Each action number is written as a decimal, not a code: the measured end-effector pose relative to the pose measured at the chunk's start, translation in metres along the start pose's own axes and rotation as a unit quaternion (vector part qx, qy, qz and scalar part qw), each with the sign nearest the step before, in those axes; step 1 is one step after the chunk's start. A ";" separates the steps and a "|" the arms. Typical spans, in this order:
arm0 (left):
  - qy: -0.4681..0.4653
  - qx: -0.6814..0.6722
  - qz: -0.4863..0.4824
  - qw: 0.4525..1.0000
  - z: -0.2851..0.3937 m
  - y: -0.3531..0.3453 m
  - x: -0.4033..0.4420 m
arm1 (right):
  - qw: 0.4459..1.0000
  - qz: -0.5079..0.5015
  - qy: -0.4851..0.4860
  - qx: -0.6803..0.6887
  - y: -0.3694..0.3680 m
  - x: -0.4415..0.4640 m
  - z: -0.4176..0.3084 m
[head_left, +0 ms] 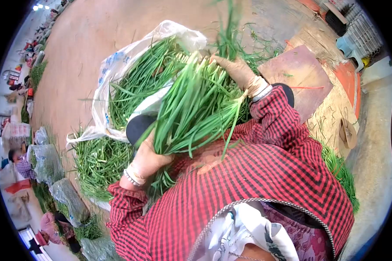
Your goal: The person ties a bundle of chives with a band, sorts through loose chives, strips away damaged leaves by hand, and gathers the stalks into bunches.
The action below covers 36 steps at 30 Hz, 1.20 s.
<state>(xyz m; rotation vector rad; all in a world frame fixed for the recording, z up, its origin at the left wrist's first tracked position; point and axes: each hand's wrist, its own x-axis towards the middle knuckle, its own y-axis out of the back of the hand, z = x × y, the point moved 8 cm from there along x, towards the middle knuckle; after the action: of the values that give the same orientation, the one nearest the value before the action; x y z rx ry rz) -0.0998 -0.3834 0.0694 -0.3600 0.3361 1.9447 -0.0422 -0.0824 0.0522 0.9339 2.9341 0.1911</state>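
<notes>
My left hand (151,154), in a pale thin glove, is closed round the leafy end of a large bunch of garlic chives (196,104). The bunch lies across my lap with its whitish stem ends pointing away. At those ends is my gloved right hand (238,71), its thumb side against the stems and its fingers curled and partly hidden. More green leaves, blurred, stick up beyond this hand. In front stands an open white plastic bag (102,93) holding more chives (139,85). A heap of loose green leaves (102,165) lies beside my left hand.
At the right are a brown board (296,76), a red string (307,87), a sandal-like item (347,133) and green chives (340,176). Stacked crates (366,37) stand behind. Along the left are plastic-wrapped bundles (48,163) and other people (22,165).
</notes>
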 end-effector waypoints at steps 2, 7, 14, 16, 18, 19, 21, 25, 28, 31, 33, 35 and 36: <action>0.051 -0.055 -0.014 0.997 -0.032 -0.012 -0.013 | 0.999 0.024 -0.030 -0.023 -0.011 0.000 0.040; 0.066 -0.217 -0.051 0.973 -0.070 -0.045 -0.015 | 0.999 -0.005 -0.044 -0.010 -0.023 0.013 0.069; 0.150 -0.299 -0.060 0.941 -0.094 -0.050 -0.012 | 0.995 0.048 -0.015 -0.089 -0.018 0.040 0.059; 0.156 -0.292 -0.063 0.941 -0.089 -0.052 -0.012 | 0.992 0.044 -0.031 -0.116 -0.013 0.046 0.061; 0.179 -0.366 -0.062 0.911 -0.086 -0.055 -0.014 | 0.985 0.065 -0.041 -0.152 -0.003 0.055 0.065; 0.186 -0.389 -0.061 0.900 -0.089 -0.055 -0.016 | 0.979 0.107 -0.092 -0.146 0.018 0.059 0.075; 0.095 -0.296 -0.074 0.948 -0.114 -0.039 -0.020 | 0.969 0.188 -0.099 -0.127 0.070 0.062 0.066; 0.121 -0.477 0.020 0.870 -0.093 -0.041 -0.045 | 0.960 0.203 -0.121 -0.151 0.159 0.054 0.055; 0.016 -0.578 -0.123 0.807 -0.106 -0.033 -0.034 | 0.905 -0.009 -0.137 -0.402 0.135 0.034 0.096; -0.004 -0.577 -0.089 0.812 -0.094 -0.035 -0.023 | 0.787 -0.296 -0.057 -0.539 0.044 -0.028 0.081; 0.020 -0.569 -0.085 0.818 -0.096 -0.035 -0.022 | 0.852 -0.257 0.014 -0.456 0.017 -0.025 0.052; 0.028 -0.534 -0.050 0.843 -0.110 -0.032 -0.022 | 0.933 -0.166 0.078 -0.310 0.000 -0.023 -0.009; 0.024 -0.516 -0.022 0.856 -0.114 -0.031 -0.020 | 0.952 -0.133 0.116 -0.251 -0.010 -0.027 -0.039</action>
<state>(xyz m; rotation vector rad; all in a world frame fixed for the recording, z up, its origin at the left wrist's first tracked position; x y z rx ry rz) -0.0529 -0.4337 -0.0290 -1.0871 -0.7378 1.9176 -0.0291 -0.1103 0.0897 0.4619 2.9296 1.0323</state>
